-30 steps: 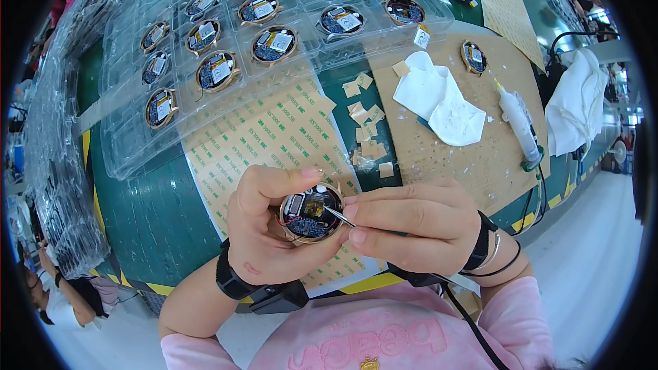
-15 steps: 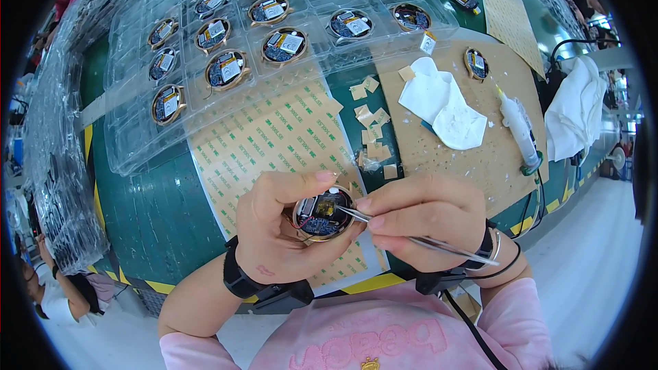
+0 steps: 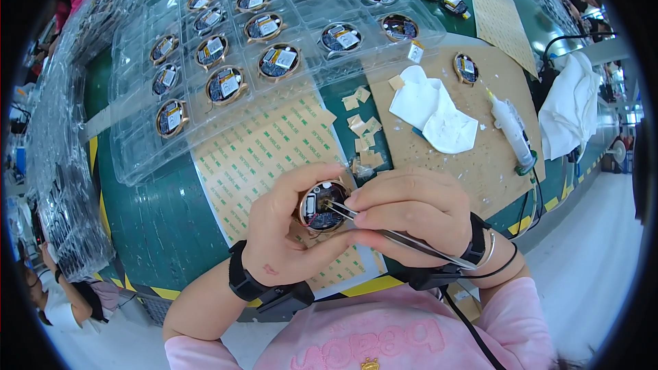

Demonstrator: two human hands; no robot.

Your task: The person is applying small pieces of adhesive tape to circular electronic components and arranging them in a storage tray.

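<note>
A small round part (image 3: 322, 205) was gripped in the left hand (image 3: 284, 233), fingers curled around its rim, held just above the near table edge. Tweezers (image 3: 391, 233) were pinched in the right hand (image 3: 411, 216), tips set inside the round part's open face. Black wrist straps (image 3: 240, 279) were worn on both wrists. Under the hands, a sheet of adhesive pads (image 3: 267, 151) was laid on the green table (image 3: 151, 212). Beyond it, peeled backing scraps (image 3: 363, 140), a white cloth (image 3: 435, 113) and a glue tube (image 3: 514, 130) were seen on a brown board (image 3: 480, 157). Farthest, clear trays (image 3: 226, 62) were filled with more round parts, one per pocket.
</note>
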